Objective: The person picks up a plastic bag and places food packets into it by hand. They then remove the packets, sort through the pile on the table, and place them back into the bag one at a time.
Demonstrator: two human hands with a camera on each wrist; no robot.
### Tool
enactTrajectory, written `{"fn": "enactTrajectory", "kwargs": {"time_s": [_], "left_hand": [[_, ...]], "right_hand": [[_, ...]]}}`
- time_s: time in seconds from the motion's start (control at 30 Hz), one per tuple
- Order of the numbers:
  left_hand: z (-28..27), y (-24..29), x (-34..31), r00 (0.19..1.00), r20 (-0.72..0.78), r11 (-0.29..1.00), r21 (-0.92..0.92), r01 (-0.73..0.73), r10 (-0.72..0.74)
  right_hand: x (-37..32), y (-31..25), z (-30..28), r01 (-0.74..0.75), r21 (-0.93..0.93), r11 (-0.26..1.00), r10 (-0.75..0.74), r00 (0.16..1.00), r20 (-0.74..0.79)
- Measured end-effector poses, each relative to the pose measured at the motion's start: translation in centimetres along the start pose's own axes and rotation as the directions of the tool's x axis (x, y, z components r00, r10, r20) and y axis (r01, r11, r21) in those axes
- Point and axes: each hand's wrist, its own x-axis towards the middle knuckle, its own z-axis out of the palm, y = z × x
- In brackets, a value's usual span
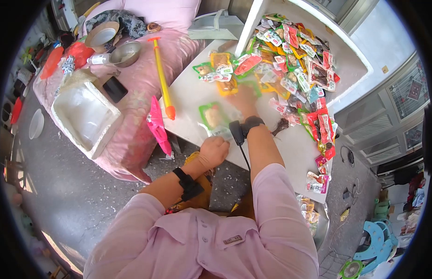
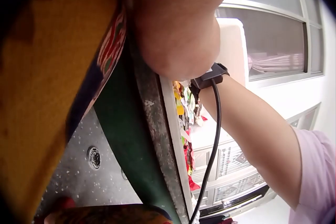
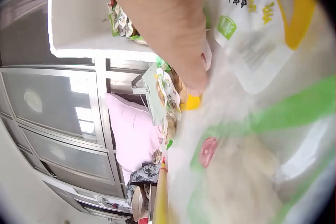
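My left hand (image 1: 214, 151) is at the table's near edge, fingers curled, gripping the rim of a clear plastic bag (image 1: 217, 133). A green-edged packet of pale food (image 1: 213, 116) lies in or under this clear plastic, and it shows large in the right wrist view (image 3: 241, 176). My right hand (image 1: 244, 100), blurred, reaches over the table among the packets. Close by its fingers are a yellow-edged packet (image 1: 226, 86) and a green-edged one (image 1: 253, 88). Whether the right hand holds a packet I cannot tell. In the left wrist view the left hand (image 2: 178, 50) hides its own fingertips.
A large pile of food packets (image 1: 290, 51) spills from a tipped white foam box (image 1: 351, 51) onto the white table (image 1: 186, 100). Left of it, a pink-covered bed (image 1: 137, 88) bears another foam box (image 1: 86, 116), metal basins (image 1: 125, 54) and a yellow pump-like tube (image 1: 162, 79).
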Motion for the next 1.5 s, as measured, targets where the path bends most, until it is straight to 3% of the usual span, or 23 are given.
{"fn": "enactTrajectory", "kwargs": {"time_s": [0.1,0.2,0.3,0.4,0.5,0.57,0.63,0.67,0.73,0.77,0.8,0.9,1.03,1.23,1.33,1.43,1.5], "left_hand": [[0.1,-0.1,0.0,0.999,-0.027,1.000,-0.009,-0.024,0.024],[0.2,-0.1,-0.1,1.000,-0.011,1.000,0.002,-0.008,0.008],[0.2,-0.1,-0.1,1.000,-0.012,1.000,-0.001,-0.002,0.002],[0.3,0.0,-0.1,1.000,-0.014,1.000,0.011,0.006,-0.006],[0.5,0.0,-0.1,0.999,0.010,0.999,0.030,0.036,-0.036],[0.4,0.1,-0.1,0.992,0.085,0.995,0.031,0.091,-0.093],[0.3,0.2,0.4,0.972,0.163,0.986,0.017,0.168,-0.168],[0.2,0.3,0.6,0.954,0.207,0.976,0.005,0.219,-0.216],[0.1,0.5,1.3,0.913,0.252,0.940,-0.037,0.340,-0.321],[0.2,0.9,1.6,0.889,0.258,0.910,-0.069,0.408,-0.379],[0.2,1.1,1.7,0.860,0.266,0.875,-0.101,0.473,-0.434],[0.9,1.3,2.0,0.887,0.196,0.869,-0.198,0.453,-0.418],[0.5,2.7,2.7,0.894,0.166,0.878,-0.183,0.442,-0.415],[-1.1,4.9,3.5,0.917,0.157,0.919,-0.093,0.383,-0.366],[-1.1,5.4,3.4,0.939,0.129,0.942,-0.065,0.330,-0.320],[-1.1,5.9,3.6,0.931,0.179,0.944,-0.022,0.328,-0.319],[-1.3,6.3,3.8,0.916,0.232,0.942,0.008,0.336,-0.328]], "right_hand": [[1.3,1.3,0.7,0.026,-0.021,0.999,-0.024,0.998,0.059],[1.0,3.2,1.1,0.138,-0.160,0.977,-0.136,0.990,0.021],[0.0,4.8,0.3,0.128,-0.224,0.966,-0.116,0.991,0.068],[-0.7,6.1,-1.3,0.014,-0.063,0.998,-0.014,1.000,-0.002],[-2.5,7.2,-3.7,0.048,0.185,0.982,0.016,0.944,-0.329],[-3.4,10.0,-3.2,0.094,0.548,0.831,0.104,0.942,-0.319],[-6.0,10.5,-4.1,0.149,0.586,0.796,0.077,0.936,-0.342],[-8.2,10.9,-4.9,0.177,0.461,0.870,0.006,0.930,-0.368],[-12.5,10.1,-6.9,0.163,0.750,0.641,0.105,0.949,-0.296],[-14.6,9.2,-7.4,0.094,0.978,0.188,0.216,0.967,-0.134],[-16.4,8.7,-7.4,0.017,0.948,-0.317,0.235,0.970,0.062],[-20.8,9.6,-5.9,-0.014,0.904,-0.428,0.222,0.968,0.120],[-23.7,8.9,-4.1,-0.051,0.900,-0.433,0.213,0.964,0.158],[-23.6,7.3,-2.0,-0.094,0.855,-0.510,0.110,0.979,0.173],[-23.2,5.8,-1.0,-0.024,0.765,-0.643,0.242,0.942,0.234],[-22.4,3.7,-0.6,-0.040,0.697,-0.715,0.210,0.940,0.269],[-21.5,3.6,0.1,-0.223,0.769,-0.599,0.036,0.952,0.305]]}}
